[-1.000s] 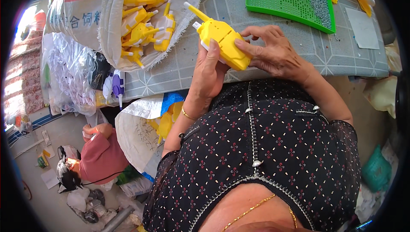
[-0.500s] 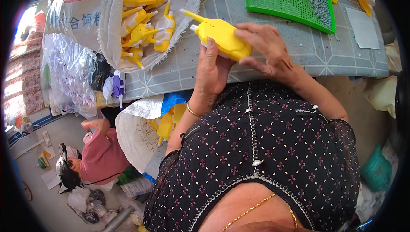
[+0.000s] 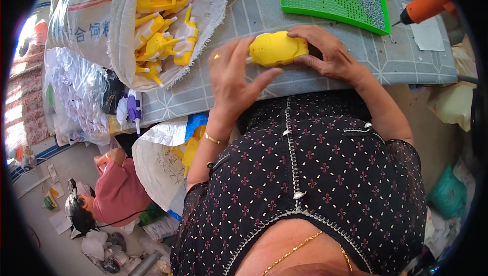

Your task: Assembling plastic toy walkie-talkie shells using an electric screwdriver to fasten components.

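A yellow plastic housing (image 3: pixel 278 49), rounded with small holes along one end, rests at the near middle of the grey table. My right hand (image 3: pixel 325 52) grips its right end between thumb and fingers. At its left end is my left hand (image 3: pixel 235 78), slightly blurred, with thumb and fingers spread apart and a ring on one finger. Those fingers are beside the housing and hide part of its white tip. Beyond the housing lies a green perforated tray (image 3: pixel 325 16) with small grey screws (image 3: pixel 371 2) heaped in its right part.
An open woven sack (image 3: pixel 116 32) holds several yellow housings (image 3: pixel 161 44) at left. An orange electric screwdriver (image 3: pixel 428 2) hangs at the right above a white paper (image 3: pixel 427 36). Below the table edge stands another sack (image 3: pixel 157 161). A co-worker in a pink shirt (image 3: pixel 118 189) is lower left.
The yellow housing has turned and come down to the table, its long spout no longer showing. My left hand has released it and spread its fingers. The orange screwdriver has come into view at right.
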Tool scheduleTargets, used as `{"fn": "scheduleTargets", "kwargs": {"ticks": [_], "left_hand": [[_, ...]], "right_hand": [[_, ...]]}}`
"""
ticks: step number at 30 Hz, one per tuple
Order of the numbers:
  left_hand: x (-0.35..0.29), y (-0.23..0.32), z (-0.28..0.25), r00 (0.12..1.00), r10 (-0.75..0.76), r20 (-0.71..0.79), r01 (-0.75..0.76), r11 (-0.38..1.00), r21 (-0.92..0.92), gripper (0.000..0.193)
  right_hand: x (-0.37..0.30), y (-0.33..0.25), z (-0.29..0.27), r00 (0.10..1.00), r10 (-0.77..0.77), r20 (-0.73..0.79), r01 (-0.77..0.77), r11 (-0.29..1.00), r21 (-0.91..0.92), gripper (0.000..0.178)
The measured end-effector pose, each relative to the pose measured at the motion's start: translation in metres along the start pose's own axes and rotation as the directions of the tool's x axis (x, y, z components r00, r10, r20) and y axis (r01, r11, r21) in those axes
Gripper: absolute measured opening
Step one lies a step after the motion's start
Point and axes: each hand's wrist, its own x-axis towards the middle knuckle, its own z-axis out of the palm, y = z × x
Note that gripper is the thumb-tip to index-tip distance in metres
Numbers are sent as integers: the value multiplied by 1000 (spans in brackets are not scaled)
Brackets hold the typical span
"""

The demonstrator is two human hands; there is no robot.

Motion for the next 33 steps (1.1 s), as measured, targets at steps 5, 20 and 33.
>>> {"fn": "scheduleTargets", "kwargs": {"ticks": [5, 20, 33], "left_hand": [[10, -21, 51, 985, 25, 171, 5, 984, -176, 76], [11, -2, 67, 996, 36, 81, -35, 999, -5, 64], [15, -4, 70, 996, 33, 87, -33, 999, -6, 65]], "right_hand": [[5, -15, 2, 986, 91, -142, -81, 994, 75, 61], [-4, -41, -50, 718, -220, -660, 1, 949, -316, 28], [134, 20, -149, 707, 389, -590, 27, 819, 573, 39]]}}
